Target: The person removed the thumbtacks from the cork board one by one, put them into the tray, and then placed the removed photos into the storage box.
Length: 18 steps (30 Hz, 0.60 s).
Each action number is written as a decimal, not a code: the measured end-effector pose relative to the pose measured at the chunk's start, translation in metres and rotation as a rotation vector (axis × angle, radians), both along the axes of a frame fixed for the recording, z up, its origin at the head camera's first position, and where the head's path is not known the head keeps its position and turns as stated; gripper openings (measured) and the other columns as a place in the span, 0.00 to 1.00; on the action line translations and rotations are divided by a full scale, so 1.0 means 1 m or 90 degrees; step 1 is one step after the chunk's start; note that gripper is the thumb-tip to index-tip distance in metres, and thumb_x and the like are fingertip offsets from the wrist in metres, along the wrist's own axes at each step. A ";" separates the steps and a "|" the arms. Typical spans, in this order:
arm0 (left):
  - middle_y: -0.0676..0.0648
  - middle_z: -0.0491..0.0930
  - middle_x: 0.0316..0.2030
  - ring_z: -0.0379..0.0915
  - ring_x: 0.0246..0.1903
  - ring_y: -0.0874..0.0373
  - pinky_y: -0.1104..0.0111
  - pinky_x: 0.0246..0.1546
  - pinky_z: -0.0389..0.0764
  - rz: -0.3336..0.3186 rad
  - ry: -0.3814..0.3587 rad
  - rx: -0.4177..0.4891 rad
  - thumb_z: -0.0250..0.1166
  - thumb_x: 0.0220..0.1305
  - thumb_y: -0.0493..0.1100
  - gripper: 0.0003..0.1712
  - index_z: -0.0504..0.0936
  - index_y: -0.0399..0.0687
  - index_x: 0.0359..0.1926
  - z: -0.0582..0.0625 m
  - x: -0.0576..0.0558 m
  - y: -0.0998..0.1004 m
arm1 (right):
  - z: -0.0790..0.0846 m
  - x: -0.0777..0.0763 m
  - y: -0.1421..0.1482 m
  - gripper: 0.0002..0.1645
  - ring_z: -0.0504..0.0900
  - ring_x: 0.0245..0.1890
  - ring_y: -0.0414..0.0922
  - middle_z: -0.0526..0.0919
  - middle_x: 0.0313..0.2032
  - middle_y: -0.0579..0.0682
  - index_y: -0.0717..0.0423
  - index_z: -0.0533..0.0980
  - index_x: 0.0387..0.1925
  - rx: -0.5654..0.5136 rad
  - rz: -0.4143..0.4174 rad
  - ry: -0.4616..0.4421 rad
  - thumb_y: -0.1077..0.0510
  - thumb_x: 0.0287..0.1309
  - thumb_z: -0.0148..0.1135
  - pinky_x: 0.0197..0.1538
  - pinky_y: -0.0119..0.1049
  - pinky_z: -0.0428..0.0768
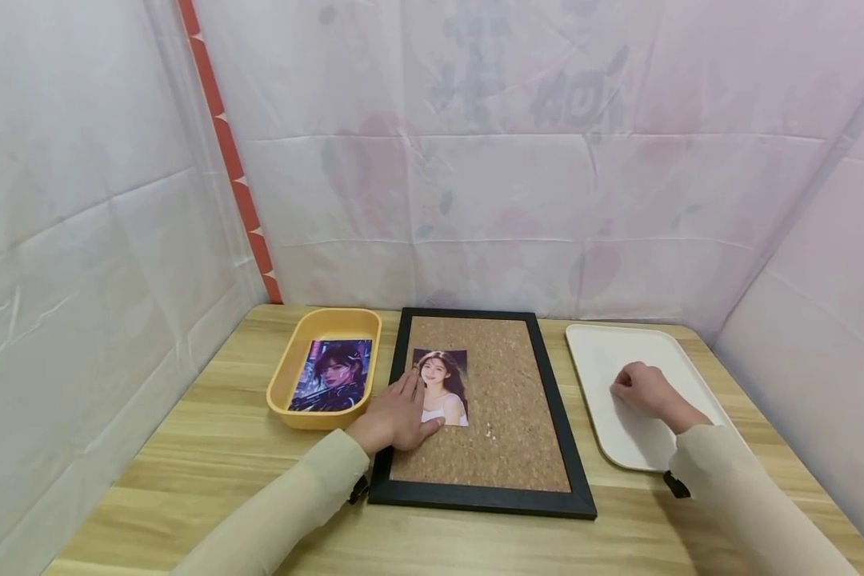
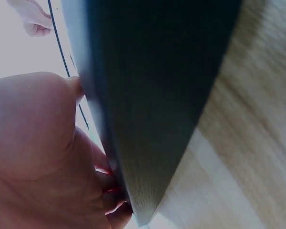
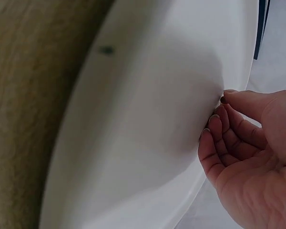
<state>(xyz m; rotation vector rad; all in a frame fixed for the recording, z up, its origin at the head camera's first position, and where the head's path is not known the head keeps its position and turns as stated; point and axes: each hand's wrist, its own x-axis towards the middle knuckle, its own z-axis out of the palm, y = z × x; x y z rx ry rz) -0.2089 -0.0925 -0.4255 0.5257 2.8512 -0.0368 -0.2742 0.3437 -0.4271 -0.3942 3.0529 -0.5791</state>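
Note:
My left hand [image 1: 401, 412] lies with its fingers extended over the left side of a portrait photo [image 1: 446, 392], pressing it against a black-framed cork board [image 1: 507, 384]. The photo shows a long-haired person in a white top. From the left wrist, the board's dark frame edge [image 2: 148, 95] runs beside the palm. Over a white tray [image 1: 619, 448] on the right, my right hand [image 1: 644, 390] has its fingers curled. The right wrist view shows its thumb and forefinger pinching a small dark thing [image 3: 223, 100], too small to identify.
A yellow bin [image 1: 281, 392] stands left of the board, holding a purple-blue illustrated picture [image 1: 334, 376]. Pale specks [image 1: 490, 432] show on the cork. Everything rests on a wood-grain table [image 1: 209, 448], with white curtains [image 1: 490, 192] behind and at both sides.

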 end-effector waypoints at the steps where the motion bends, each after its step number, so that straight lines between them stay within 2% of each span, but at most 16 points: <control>1: 0.37 0.47 0.80 0.42 0.80 0.45 0.57 0.77 0.51 -0.002 0.004 0.001 0.43 0.78 0.68 0.48 0.53 0.35 0.79 -0.003 -0.002 0.000 | 0.000 0.000 0.000 0.08 0.78 0.29 0.48 0.82 0.28 0.56 0.71 0.80 0.31 -0.002 0.000 0.001 0.66 0.63 0.62 0.34 0.42 0.77; 13: 0.37 0.47 0.80 0.42 0.80 0.45 0.57 0.77 0.52 -0.003 -0.004 0.006 0.45 0.78 0.67 0.47 0.54 0.36 0.79 0.002 0.005 0.000 | 0.009 0.011 0.006 0.10 0.82 0.33 0.54 0.84 0.32 0.59 0.71 0.79 0.37 -0.026 0.009 0.029 0.64 0.67 0.61 0.36 0.46 0.79; 18: 0.36 0.46 0.80 0.41 0.80 0.44 0.57 0.78 0.50 -0.005 -0.003 0.001 0.44 0.78 0.67 0.47 0.53 0.35 0.79 -0.001 0.000 -0.001 | 0.022 0.015 0.001 0.10 0.83 0.36 0.58 0.83 0.34 0.60 0.71 0.78 0.40 -0.047 0.025 0.056 0.64 0.67 0.62 0.37 0.48 0.80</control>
